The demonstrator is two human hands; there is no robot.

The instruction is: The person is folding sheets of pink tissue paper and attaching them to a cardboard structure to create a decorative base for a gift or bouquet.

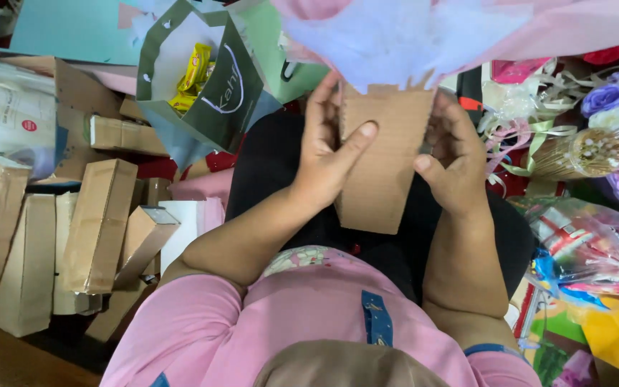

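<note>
Both my hands hold a tapered brown corrugated cardboard piece upright over my lap. My left hand grips its left edge, with the thumb pressed across the front face. On the right edge, my right hand wraps around with the thumb at the side. Pale blue and pink tissue paper spreads out above the top of the cardboard. Whether the paper sits inside the cardboard is hidden by my fingers.
A green paper bag with yellow packets stands at the upper left. Several brown cardboard boxes lie on the left. On the right are artificial flowers, ribbons, a bundle of thin sticks and plastic-wrapped packets.
</note>
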